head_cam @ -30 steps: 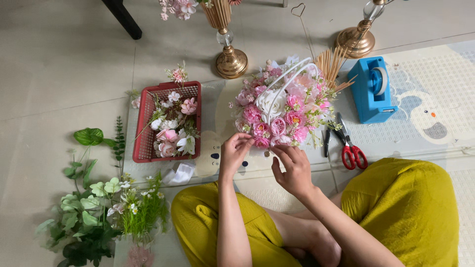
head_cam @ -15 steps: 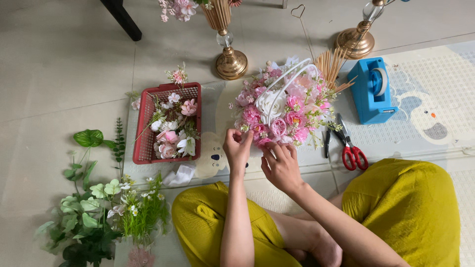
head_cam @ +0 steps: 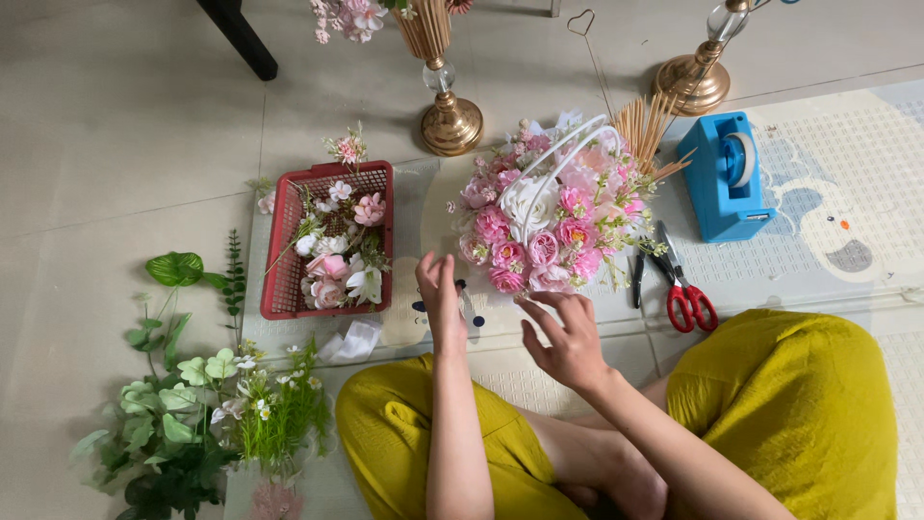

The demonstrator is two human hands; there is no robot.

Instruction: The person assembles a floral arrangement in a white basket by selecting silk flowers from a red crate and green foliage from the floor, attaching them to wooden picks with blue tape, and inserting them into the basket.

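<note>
1. The flower arrangement (head_cam: 551, 217), a mound of pink and white blooms under a white looped handle, sits on the mat far of our hands, near the middle of the scene.
2. We see our left hand (head_cam: 441, 294) raised just near of the arrangement's left edge, fingers drawn close together and pointing far; we cannot tell whether it pinches anything.
3. Our right hand (head_cam: 570, 332) hovers just near of the pink blooms, fingers spread wide and holding nothing, apart from the flowers.
4. To the left lies a red basket (head_cam: 285, 241) with loose pink and white flowers, well apart from the left hand.
5. Nearer and further left, a heap of green foliage (head_cam: 183, 424) spreads over the floor.
6. A scrap of white ribbon (head_cam: 351, 342) lies between the basket and our left knee.
7. Right of the arrangement lie red-handled scissors (head_cam: 683, 294), and beyond them stands a blue tape dispenser (head_cam: 724, 178).
8. A bundle of wooden skewers (head_cam: 647, 125) rises at the arrangement's far right edge.
9. Two gold stands (head_cam: 450, 120) sit on the far side.
10. Nothing lies between our hands and the blooms.
</note>
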